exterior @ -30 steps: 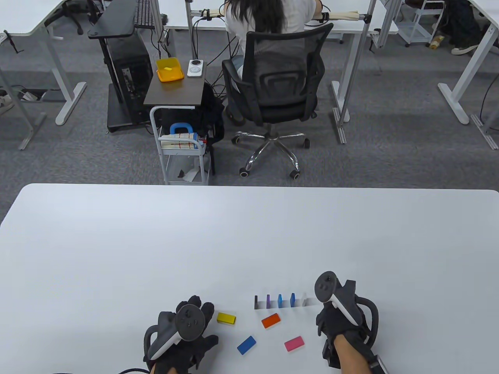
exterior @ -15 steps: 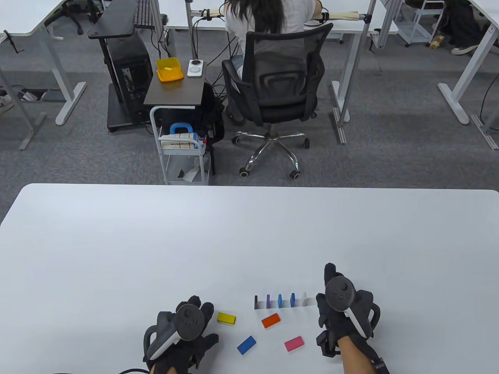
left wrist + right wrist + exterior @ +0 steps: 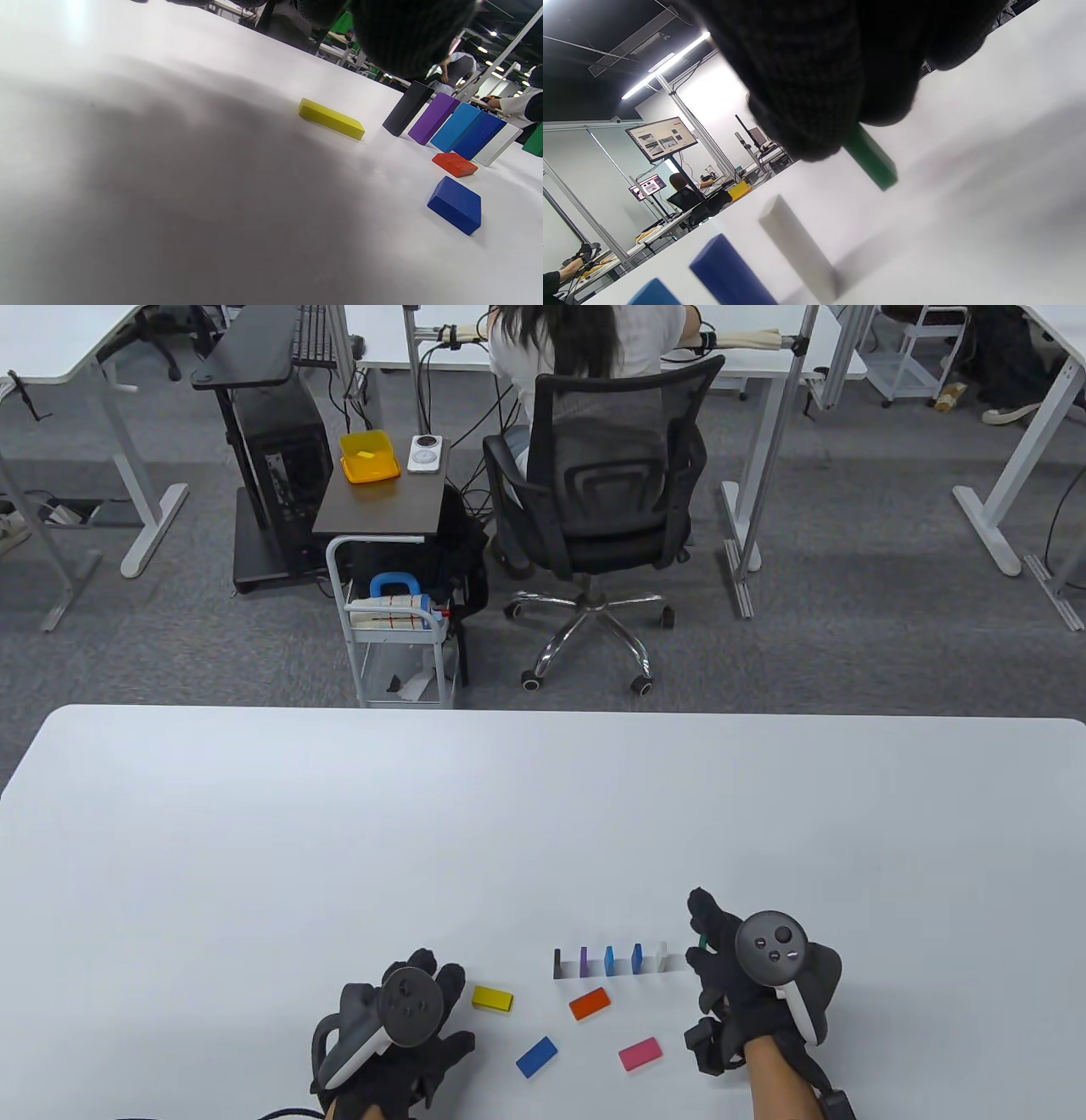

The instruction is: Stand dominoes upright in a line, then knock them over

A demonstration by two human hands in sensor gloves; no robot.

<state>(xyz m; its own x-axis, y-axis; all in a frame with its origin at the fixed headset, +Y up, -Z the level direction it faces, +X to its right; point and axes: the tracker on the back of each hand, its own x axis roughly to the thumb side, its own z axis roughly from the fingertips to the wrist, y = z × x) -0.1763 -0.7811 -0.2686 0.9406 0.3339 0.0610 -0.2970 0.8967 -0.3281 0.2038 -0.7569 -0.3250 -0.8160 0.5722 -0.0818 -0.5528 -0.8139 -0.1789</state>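
The right hand (image 3: 747, 976) pinches a green domino (image 3: 871, 159) just beside the white domino (image 3: 662, 956) ending the upright row, so set it down square and evenly spaced, releasing gently, while the left hand (image 3: 394, 1027) rests relaxed, empty, on the counter (image 3: 339, 831).

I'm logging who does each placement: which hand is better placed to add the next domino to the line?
Right. The right hand already pinches a green domino just past the white domino ending the row. The left hand rests on the table by the yellow domino, holding nothing.
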